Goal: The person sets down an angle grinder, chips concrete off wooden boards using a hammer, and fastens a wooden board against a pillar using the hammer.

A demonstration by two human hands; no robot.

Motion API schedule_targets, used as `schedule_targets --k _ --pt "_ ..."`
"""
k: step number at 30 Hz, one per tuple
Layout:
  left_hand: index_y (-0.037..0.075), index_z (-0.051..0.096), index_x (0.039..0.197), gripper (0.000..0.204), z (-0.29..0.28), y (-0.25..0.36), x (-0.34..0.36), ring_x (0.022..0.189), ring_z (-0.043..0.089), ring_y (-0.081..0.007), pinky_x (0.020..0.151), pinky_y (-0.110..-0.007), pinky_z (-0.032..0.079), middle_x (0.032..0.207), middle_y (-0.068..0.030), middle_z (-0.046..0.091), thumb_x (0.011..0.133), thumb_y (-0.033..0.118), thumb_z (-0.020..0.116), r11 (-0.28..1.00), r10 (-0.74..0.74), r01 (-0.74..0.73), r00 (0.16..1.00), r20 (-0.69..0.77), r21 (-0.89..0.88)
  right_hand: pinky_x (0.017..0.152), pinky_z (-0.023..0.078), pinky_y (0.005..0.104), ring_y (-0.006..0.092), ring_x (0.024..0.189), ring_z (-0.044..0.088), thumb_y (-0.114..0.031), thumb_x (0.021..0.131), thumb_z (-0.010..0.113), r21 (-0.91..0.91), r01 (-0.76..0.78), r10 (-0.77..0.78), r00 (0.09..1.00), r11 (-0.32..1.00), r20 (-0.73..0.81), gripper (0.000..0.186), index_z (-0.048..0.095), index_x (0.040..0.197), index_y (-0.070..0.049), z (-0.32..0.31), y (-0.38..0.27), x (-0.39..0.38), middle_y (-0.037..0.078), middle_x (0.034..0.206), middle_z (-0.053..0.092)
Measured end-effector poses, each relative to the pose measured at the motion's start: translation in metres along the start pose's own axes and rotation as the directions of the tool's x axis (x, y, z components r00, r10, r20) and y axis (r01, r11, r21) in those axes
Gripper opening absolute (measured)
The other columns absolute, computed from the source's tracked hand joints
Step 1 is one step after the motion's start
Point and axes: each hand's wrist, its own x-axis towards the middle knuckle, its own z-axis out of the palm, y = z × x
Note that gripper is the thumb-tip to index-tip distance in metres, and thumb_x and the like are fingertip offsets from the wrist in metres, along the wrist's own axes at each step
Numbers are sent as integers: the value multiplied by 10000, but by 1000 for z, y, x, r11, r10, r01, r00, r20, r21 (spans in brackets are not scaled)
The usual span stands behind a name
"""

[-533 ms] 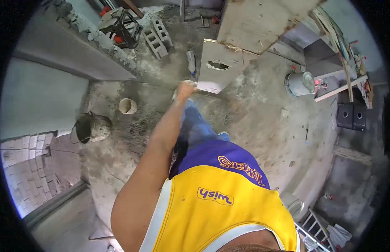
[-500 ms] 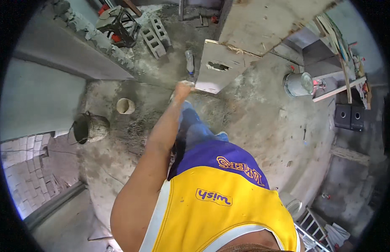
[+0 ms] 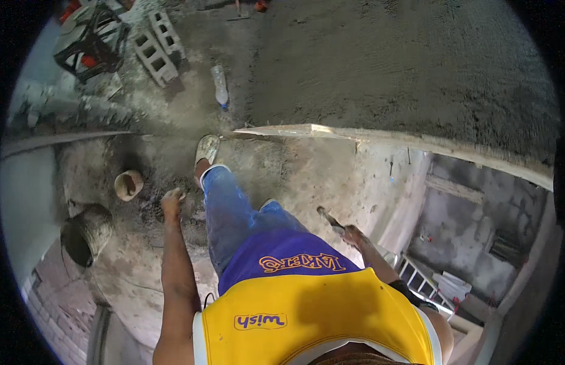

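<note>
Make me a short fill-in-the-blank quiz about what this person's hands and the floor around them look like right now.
1. The right hand holds a ____.
2. The left hand holds ____.
3. The clear plastic bottle lies on its ____.
4. The person's jeans are ____ in colour.

Missing words: trowel; nothing; side; blue

**Both arms lowered beside the legs**

Left arm stretched straight down, left hand [image 3: 171,202] loosely curled, fingers bent inward, palm hidden. Right arm bent at the elbow, right hand [image 3: 352,234] closed in a fist around a handle. Left leg stepping forward.
</note>
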Motion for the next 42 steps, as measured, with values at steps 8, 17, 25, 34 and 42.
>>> schedule_targets --k 8,17,25,34,42 --pt "-39 695 1046 296 -2 76 24 853 664 -205 799 -323 485 912 -125 724 888 204 637 919 317 -330 944 92 215 541 519 408 245 571 648 -519 920 546 94 75 -76 997 993 2 530 654 896 0 -83 -164 -41 138 665 644" --pt "25 706 1036 338 213 190 -133 974 652 -260 856 -361 490 1077 -162 696 857 310 689 727 481 -687 504 717 -5 729 520 491 430 876 668 -504 955 520 -195 312 -349 915 930 -200 509 645 1004 -13 -35 -73 3 246 898 680" --pt "57 709 1019 356 333 195 -237 703 515 -142 626 -311 426 804 -2 623 840 363 736 961 276 -238 786 553 -141 551 422 486 419 598 539 -306 904 590 -373 578 -646 386 726 -658 262 623 928 -47 -65 30 -20 203 687 565" --pt "90 715 891 295 346 213 -258 578 428 -82 512 -268 325 741 36 570 823 375 751 843 531 -493 698 480 -217 716 473 516 463 827 613 -503 914 575 -332 577 -655 546 746 -523 492 592 912 -11 -141 31 -90 263 829 630" --pt "54 715 940 494 340 209 -229 530 434 -79 471 -267 325 692 -11 612 778 517 774 906 375 -423 779 501 -20 770 505 513 460 879 623 -387 845 646 -396 577 -697 529 714 -485 392 658 895 2 -167 4 -113 280 877 642"
